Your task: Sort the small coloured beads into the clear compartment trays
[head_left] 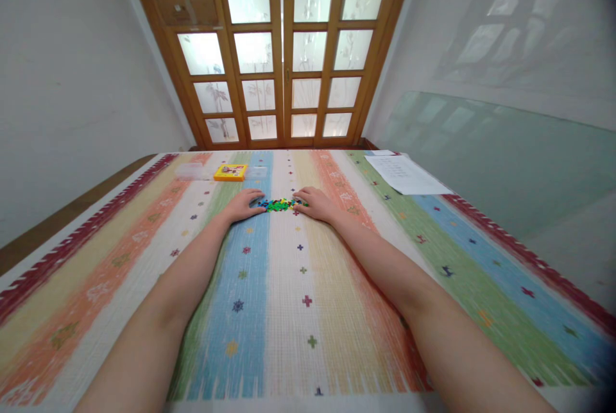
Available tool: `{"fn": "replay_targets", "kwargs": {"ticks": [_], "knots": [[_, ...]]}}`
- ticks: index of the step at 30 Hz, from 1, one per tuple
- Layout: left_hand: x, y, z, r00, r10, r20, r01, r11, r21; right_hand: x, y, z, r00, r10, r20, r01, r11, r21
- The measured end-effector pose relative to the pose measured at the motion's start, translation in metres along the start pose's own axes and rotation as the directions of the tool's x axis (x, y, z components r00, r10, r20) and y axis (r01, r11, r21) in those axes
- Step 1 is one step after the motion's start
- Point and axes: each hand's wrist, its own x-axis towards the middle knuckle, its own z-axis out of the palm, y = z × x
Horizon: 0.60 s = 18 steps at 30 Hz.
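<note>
A small heap of bright little pieces (279, 206), mostly green with some blue, yellow and red, lies on the striped tablecloth (289, 285). At the heap's left edge rests my left hand (244, 204), with the thumb apart from the curved fingers. My right hand (314, 203) is at the opposite edge, its fingers also apart and touching the outermost pieces. Both hands are open and cup the heap from its two sides. The exact shape of the pieces is too small to make out.
Beyond my left hand sits a yellow box (230, 172) with a picture on it. Clear plastic containers (190, 171) are beside it. Printed white paper (407, 174) lies at the far right. Wooden glass-paned doors (283, 47) stand behind the table, with walls on both sides.
</note>
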Motion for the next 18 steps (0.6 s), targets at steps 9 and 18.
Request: {"fn": "replay_targets", "kwargs": {"ticks": [9,18], "knots": [[-0.001,-0.013,-0.013,0.89,-0.297,-0.345,0.296,0.953,-0.059,-0.001,-0.006,-0.003,1.0,0.028,-0.011,-0.028,1.0,0.01],[-0.004,-0.016,-0.009,0.976,-0.21,-0.062,0.198,0.968,-0.151,-0.001,-0.006,-0.002,0.999,0.031,-0.014,-0.031,0.999,0.02]]}}
